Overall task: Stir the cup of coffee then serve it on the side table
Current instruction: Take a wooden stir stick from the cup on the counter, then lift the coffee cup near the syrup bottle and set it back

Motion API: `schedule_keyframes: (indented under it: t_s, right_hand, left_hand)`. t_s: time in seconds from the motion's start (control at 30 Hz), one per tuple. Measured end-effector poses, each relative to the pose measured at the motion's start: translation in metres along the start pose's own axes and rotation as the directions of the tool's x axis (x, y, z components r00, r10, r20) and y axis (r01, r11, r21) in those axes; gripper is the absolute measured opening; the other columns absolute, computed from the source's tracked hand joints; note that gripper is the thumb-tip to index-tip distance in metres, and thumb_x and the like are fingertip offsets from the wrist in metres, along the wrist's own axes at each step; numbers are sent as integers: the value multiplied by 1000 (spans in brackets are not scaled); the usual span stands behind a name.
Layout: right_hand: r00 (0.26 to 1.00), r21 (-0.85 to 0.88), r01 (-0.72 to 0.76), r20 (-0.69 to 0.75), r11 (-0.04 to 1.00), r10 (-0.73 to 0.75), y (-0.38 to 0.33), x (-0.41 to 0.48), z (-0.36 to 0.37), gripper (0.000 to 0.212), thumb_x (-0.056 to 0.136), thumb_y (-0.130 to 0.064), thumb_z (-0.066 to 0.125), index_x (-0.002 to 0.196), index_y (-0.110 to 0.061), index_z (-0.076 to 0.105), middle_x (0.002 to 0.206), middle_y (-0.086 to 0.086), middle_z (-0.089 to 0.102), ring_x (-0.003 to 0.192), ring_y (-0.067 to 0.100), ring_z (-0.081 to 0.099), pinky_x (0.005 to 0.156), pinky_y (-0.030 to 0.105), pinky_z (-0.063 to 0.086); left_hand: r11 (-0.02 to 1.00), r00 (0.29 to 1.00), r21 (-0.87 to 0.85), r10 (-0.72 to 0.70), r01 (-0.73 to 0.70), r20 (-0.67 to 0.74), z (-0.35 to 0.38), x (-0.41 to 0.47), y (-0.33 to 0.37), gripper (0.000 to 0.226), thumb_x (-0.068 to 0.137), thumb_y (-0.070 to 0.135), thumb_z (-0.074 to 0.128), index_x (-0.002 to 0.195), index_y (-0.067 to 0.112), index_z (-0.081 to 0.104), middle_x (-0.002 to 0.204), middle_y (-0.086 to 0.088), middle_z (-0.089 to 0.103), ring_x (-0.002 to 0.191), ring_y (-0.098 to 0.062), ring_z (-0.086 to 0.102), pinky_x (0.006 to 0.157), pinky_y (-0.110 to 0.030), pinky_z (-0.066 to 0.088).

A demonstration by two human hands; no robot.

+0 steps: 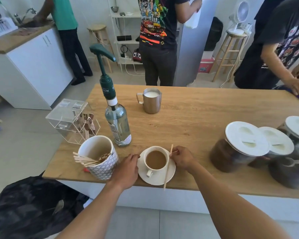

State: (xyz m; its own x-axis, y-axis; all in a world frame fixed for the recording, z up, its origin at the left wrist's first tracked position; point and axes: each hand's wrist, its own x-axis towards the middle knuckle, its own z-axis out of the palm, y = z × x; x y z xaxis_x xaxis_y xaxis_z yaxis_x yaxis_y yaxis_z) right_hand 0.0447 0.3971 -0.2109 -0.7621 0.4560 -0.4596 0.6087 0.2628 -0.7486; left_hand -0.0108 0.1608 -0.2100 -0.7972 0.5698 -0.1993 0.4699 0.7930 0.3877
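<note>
A white cup (156, 161) of milky brown coffee stands on a white saucer (155, 179) near the front edge of the wooden counter (188, 121). A thin wooden stir stick (167, 169) lies across the saucer's right side, its lower end past the counter edge. My left hand (126, 171) grips the saucer's left rim. My right hand (182, 158) holds the saucer's right rim, with its fingers also at the stick's upper part.
Left of the saucer stands a patterned cup (100, 157) of wooden sticks, with a glass pump bottle (118, 123) behind it. A steel milk jug (151, 100) sits mid-counter. Lidded coffee jars (240, 147) crowd the right. A clear acrylic box (71, 119) is at the left corner. Three people stand beyond.
</note>
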Motion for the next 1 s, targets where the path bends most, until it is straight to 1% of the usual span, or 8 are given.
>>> schedule_keyframes:
  t_s: [0.1,0.23,0.33,0.47,0.63,0.73,0.9,1.0]
  right_hand:
    - [1000,-19,23,12,1000,-23,6,2,1,14,88,-13,65,102,-11,66,76,-3,62,76,16,56,70,27,44]
    - [999,-35,50,14,998,-49,8,5,2,16,89,-14,62,104,-11,67,87,5,68,75,16,56,69,26,43]
    - [998,-33,62,29,998,-61,11,6,1,16,89,-15,64,104,-13,67,82,1,64,71,13,55,66,26,43]
    - [996,-31,79,43,996,-77,13,9,1,19,89,-16,67,107,-13,66,85,1,64,79,17,59,72,27,46]
    - [992,-86,118,56,989,-113,13,10,-1,22,89,-20,67,110,-12,65,91,1,64,84,16,58,60,20,41]
    - [994,-98,104,50,990,-100,14,12,-1,23,88,-21,68,109,-12,65,90,0,63,83,15,58,59,17,40]
    - [995,-85,96,27,992,-94,15,16,0,24,86,-19,70,107,-10,63,79,-5,59,73,10,55,58,18,40]
    - [996,-85,90,29,992,-88,16,16,1,25,86,-19,70,108,-10,61,78,-6,57,71,9,54,59,18,40]
  left_hand:
    - [1000,1000,2,-5,5,-7,1,0,2,42,101,18,41,143,22,44,144,5,46,129,-20,47,97,-38,47]
    - [1000,1000,-3,-11,11,-14,1,-1,3,42,100,17,42,142,20,45,144,4,47,131,-20,46,100,-38,46]
    - [1000,1000,-9,-18,18,-12,2,0,3,42,100,17,42,142,20,45,144,3,48,131,-20,46,102,-39,45]
    - [1000,1000,-5,-19,19,-15,3,1,2,39,100,17,42,138,19,49,139,2,50,128,-20,48,100,-41,47]
    - [1000,999,0,-23,23,-28,3,0,3,36,100,17,43,134,20,53,135,4,52,127,-20,47,95,-42,49]
    - [1000,999,0,-14,14,-30,5,0,5,36,100,17,43,134,21,54,133,4,53,126,-19,47,96,-39,48]
    - [1000,999,-1,-12,12,-37,2,0,4,36,100,16,42,133,20,55,131,3,53,126,-20,47,96,-39,47]
    - [1000,999,0,-17,17,-33,2,-1,4,35,100,17,43,132,20,56,131,2,53,126,-20,47,97,-40,47]
